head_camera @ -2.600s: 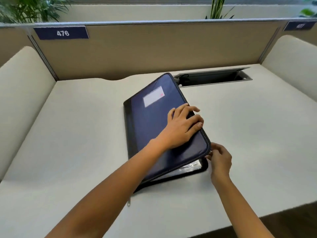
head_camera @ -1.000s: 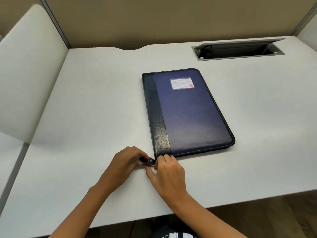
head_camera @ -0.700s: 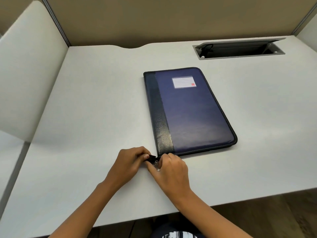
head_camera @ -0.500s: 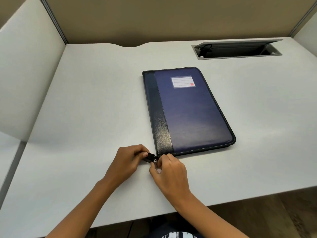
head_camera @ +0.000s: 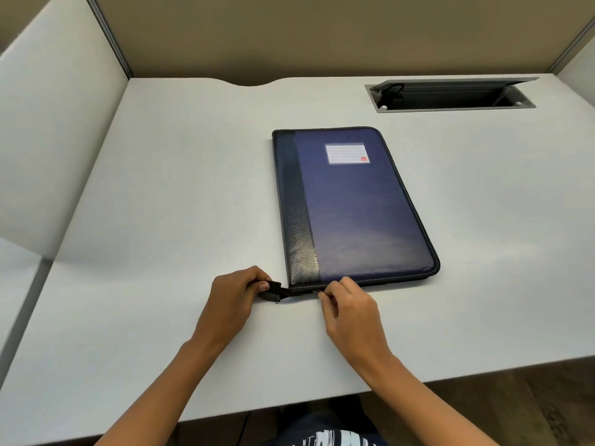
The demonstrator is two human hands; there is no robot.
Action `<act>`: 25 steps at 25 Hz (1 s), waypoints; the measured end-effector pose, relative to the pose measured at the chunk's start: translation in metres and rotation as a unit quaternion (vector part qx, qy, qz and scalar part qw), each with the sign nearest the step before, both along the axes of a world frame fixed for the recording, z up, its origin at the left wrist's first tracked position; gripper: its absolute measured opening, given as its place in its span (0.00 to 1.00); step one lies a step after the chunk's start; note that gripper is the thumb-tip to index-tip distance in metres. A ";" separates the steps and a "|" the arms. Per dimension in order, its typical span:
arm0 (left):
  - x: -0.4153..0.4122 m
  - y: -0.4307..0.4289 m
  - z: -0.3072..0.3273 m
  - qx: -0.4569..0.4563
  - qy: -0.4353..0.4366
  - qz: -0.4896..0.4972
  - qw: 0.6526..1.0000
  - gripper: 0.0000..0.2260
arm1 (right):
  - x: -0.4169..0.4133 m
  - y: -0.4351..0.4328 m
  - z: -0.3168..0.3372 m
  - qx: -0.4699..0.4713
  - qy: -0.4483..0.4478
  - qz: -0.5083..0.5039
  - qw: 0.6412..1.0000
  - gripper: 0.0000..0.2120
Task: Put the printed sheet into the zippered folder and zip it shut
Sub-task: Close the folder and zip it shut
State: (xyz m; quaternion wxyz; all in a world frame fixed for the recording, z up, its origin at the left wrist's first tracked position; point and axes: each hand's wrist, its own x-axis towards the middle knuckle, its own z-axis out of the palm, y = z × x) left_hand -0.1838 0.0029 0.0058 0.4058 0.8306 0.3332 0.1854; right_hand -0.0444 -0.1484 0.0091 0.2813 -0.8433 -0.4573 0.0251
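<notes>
A dark blue zippered folder (head_camera: pixel 357 207) lies flat and closed on the white desk (head_camera: pixel 167 188), with a white label near its far end. The printed sheet is not visible. My left hand (head_camera: pixel 235 300) pinches the black zipper tail (head_camera: pixel 278 292) that sticks out at the folder's near left corner. My right hand (head_camera: pixel 351 309) pinches the zipper pull (head_camera: pixel 317 291) on the folder's near edge, a little right of that corner.
A recessed cable tray (head_camera: pixel 450 96) with a raised lid sits at the back right of the desk. Beige partitions (head_camera: pixel 322 33) close off the back, and white padded panels stand at both sides. The desk's front edge runs close under my forearms.
The folder went from half open to lying flat. In the last second my right hand has moved to the right along the near edge with the zipper pull, while my left hand stayed on the tail.
</notes>
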 end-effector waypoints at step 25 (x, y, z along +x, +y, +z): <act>0.003 -0.018 0.015 0.122 0.080 0.123 0.982 0.07 | 0.143 -0.099 -0.010 0.024 -0.022 -0.060 0.998 0.02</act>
